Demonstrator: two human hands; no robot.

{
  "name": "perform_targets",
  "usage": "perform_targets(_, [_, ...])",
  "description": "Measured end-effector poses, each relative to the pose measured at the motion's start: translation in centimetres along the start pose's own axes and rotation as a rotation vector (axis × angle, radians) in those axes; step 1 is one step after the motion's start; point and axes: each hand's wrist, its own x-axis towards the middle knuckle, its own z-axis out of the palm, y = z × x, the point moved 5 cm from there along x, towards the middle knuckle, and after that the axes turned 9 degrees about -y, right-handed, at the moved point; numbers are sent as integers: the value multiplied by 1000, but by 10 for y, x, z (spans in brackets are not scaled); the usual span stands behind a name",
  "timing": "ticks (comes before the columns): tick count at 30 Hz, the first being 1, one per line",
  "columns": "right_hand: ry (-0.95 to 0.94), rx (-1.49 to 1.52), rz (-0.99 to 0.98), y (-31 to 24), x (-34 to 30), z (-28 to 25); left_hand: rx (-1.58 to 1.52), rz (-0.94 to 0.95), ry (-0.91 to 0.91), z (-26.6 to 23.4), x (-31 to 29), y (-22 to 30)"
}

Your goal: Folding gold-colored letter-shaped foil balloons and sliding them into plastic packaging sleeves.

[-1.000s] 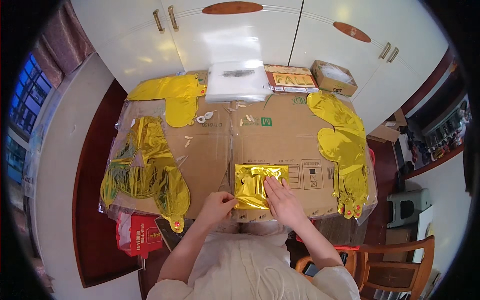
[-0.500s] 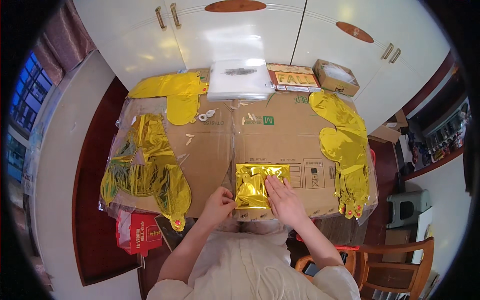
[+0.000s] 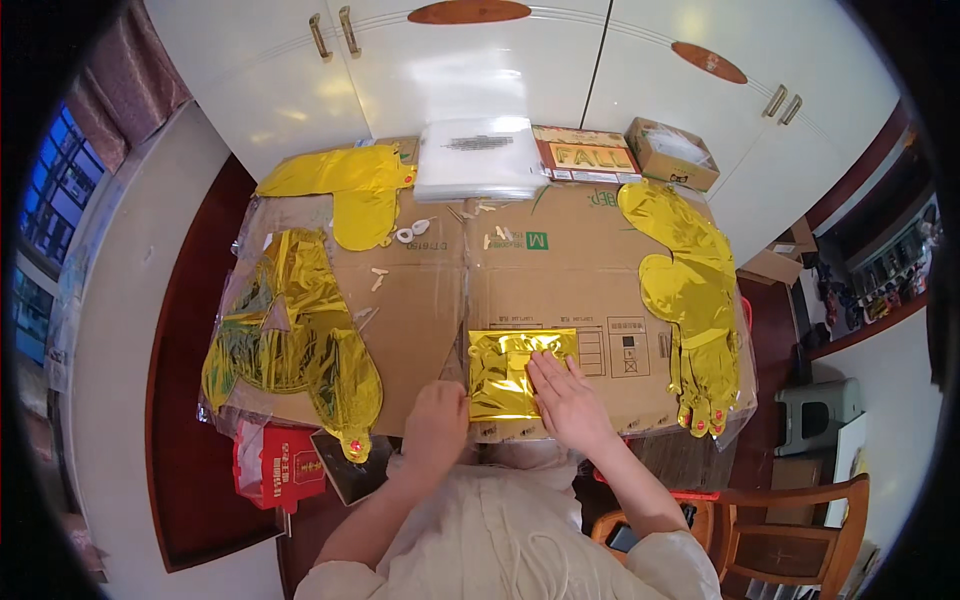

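A gold foil balloon folded into a flat rectangle (image 3: 500, 372) lies on the cardboard near the front edge. My right hand (image 3: 570, 400) rests flat on its right side, fingers stretched out and close together. Just left of the foil, apart from it, my left hand (image 3: 437, 430) is raised at the table's edge with its fingers curled in. The back of that hand hides what is between the fingers, if anything. Flat gold foil balloons lie around: a large one at the left (image 3: 290, 335), one at the back left (image 3: 350, 185) and several stacked at the right (image 3: 690, 290).
At the back of the cardboard-covered table (image 3: 410, 300) lies a stack of clear plastic bags (image 3: 475, 170), beside a printed flat box (image 3: 588, 158) and an open carton (image 3: 672, 155). White ribbon rolls (image 3: 412, 232) and small pale pieces (image 3: 378, 280) are scattered about. A wooden chair (image 3: 790, 540) stands at the right.
My left hand has drawn away from the folded foil's left edge, turning so its back shows. The foil has shifted very slightly; my right hand stays on it.
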Motion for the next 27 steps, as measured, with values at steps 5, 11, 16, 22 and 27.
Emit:
perform_targets(5, [-17, -8, 5, 0, 0, 0, 247, 457, -89, 27, -9, 62])
perform_targets(11, [-7, -21, 11, 0, -1, -1, 255, 379, -183, 47, 3, 53])
perform_targets(16, [0, -16, 9, 0, -1, -1, 258, 384, -173, 49, 4, 51])
perform_targets(22, [-5, -20, 11, 0, 0, -2, 276, 380, -210, 50, 5, 51])
perform_targets(27, [-7, -26, 1, 0, 1, 0, 284, 364, -222, 52, 5, 49])
